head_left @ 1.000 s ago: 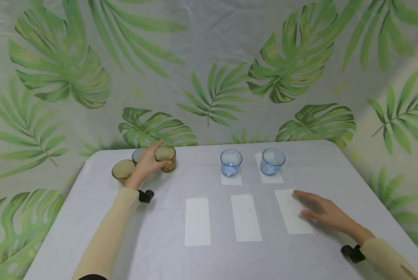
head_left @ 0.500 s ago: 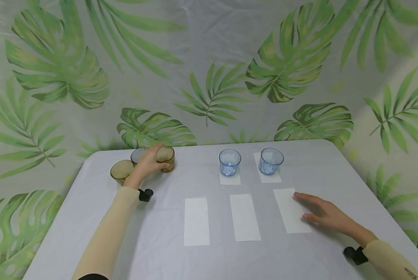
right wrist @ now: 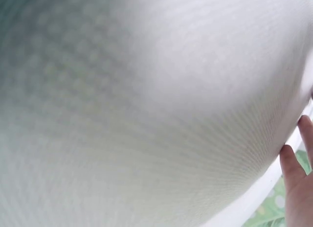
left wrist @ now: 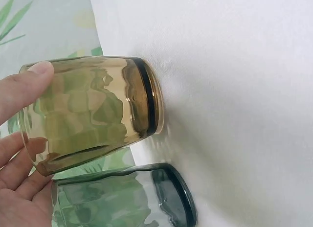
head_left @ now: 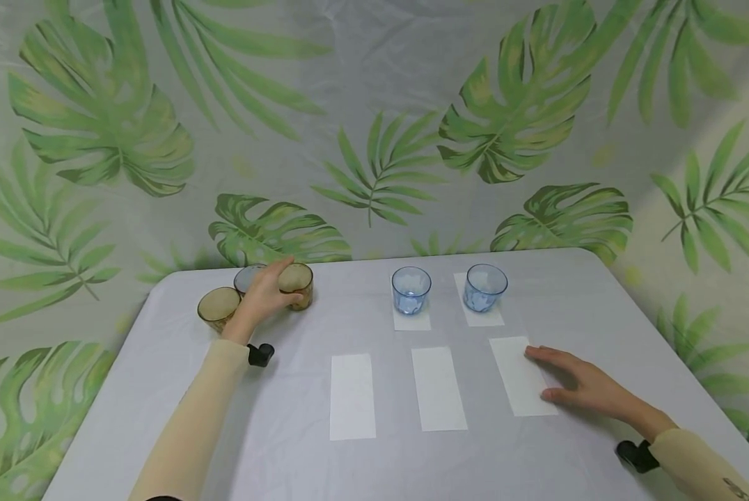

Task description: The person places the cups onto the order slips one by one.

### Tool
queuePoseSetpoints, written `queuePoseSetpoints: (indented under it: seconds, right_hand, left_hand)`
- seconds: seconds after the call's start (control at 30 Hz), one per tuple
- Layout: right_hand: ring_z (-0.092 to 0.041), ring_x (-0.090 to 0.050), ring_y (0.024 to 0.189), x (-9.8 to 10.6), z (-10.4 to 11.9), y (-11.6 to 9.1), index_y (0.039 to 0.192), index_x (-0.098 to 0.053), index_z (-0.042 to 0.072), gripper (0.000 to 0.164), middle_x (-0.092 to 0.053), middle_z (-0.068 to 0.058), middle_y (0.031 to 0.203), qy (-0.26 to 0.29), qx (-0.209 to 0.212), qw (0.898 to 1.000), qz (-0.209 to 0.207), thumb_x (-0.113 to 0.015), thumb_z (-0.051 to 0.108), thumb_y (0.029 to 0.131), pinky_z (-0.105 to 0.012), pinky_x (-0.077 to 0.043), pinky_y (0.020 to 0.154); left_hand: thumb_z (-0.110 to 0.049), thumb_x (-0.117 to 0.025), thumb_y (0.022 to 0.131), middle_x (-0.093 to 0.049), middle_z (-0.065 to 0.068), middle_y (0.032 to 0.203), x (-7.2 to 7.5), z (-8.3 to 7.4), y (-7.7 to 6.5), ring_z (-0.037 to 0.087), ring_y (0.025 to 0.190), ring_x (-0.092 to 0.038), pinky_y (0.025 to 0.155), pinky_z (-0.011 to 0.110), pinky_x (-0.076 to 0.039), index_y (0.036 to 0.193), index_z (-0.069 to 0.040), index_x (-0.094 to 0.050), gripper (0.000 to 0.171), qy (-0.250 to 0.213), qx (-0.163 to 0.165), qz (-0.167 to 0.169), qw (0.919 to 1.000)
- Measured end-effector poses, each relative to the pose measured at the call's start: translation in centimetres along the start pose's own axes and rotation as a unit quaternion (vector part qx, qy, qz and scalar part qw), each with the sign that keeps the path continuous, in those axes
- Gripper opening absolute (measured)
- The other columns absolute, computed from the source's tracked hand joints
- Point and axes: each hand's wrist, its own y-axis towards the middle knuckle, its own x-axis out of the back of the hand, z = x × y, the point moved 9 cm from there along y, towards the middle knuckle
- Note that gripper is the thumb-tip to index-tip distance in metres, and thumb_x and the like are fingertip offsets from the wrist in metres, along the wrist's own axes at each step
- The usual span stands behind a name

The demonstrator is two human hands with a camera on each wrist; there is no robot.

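Observation:
My left hand (head_left: 265, 295) grips an amber glass (head_left: 298, 287) near its rim, at the table's far left. In the left wrist view the thumb lies on one side of this amber glass (left wrist: 93, 104) and the fingers on the other. Its base is at the cloth or very close to it. Just beside it stands a grey-blue glass (left wrist: 117, 197), mostly behind the hand in the head view. A second amber glass (head_left: 218, 306) sits left of the wrist. My right hand (head_left: 590, 386), fingers extended, rests at the edge of the right-hand front white paper (head_left: 517, 376), holding nothing.
Two blue glasses (head_left: 411, 292) (head_left: 484, 289) stand on white papers at the back right. Two more white paper strips (head_left: 352, 396) (head_left: 439, 390) lie in the front row. A leaf-patterned curtain (head_left: 381, 174) hangs behind the white table (head_left: 287, 445).
Hardly anything differs. The head view has shifted very slightly; my left hand keeps its grip on the amber glass, and my right hand stays by the paper.

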Motion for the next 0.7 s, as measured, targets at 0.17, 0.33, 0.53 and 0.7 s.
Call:
queuePoseSetpoints:
  seconds: [0.17,0.33,0.53,0.7]
  right_hand:
    - [0.014,-0.020,0.128,-0.1,0.0,0.0,0.138,-0.050,0.009,0.066,-0.050,-0.022,0.135,-0.001,0.007,1.000,0.000,-0.077,0.027,0.081,0.000,-0.012,0.096]
    - [0.013,-0.021,0.129,-0.1,0.1,0.0,0.138,-0.051,0.010,0.067,-0.049,-0.014,0.138,0.004,0.013,1.000,-0.006,-0.078,0.026,0.079,0.000,-0.013,0.096]
    - [0.017,-0.019,0.127,-0.2,0.0,-0.1,0.139,-0.051,0.014,0.068,-0.045,0.003,0.143,0.010,0.020,1.000,-0.009,-0.079,0.025,0.078,0.000,-0.013,0.095]
    - [0.017,-0.019,0.127,-0.2,0.0,-0.1,0.139,-0.051,0.013,0.068,-0.046,0.001,0.142,0.000,0.022,1.000,-0.008,-0.079,0.027,0.078,0.001,-0.012,0.095]
  left_hand:
    - [-0.015,-0.080,0.079,-0.039,0.027,0.143,0.1,-0.6,-0.5,0.044,0.131,-0.033,0.106,0.056,-0.029,0.143,0.006,-0.037,0.080,0.005,-0.015,-0.022,0.9996]
    - [-0.016,-0.082,0.078,-0.042,0.027,0.140,0.0,-1.1,-0.9,0.043,0.130,-0.036,0.105,0.057,-0.030,0.143,0.002,-0.039,0.080,-0.008,-0.014,-0.031,0.9994]
    - [-0.015,-0.082,0.077,-0.046,0.025,0.138,-0.3,-1.5,-1.4,0.041,0.130,-0.038,0.105,0.056,-0.031,0.143,0.001,-0.041,0.080,-0.023,-0.017,-0.042,0.9987]
    - [-0.015,-0.083,0.076,-0.045,0.023,0.140,-0.5,-2.3,-2.0,0.039,0.129,-0.040,0.104,0.055,-0.034,0.142,0.000,-0.042,0.079,-0.032,-0.034,-0.050,0.9977]
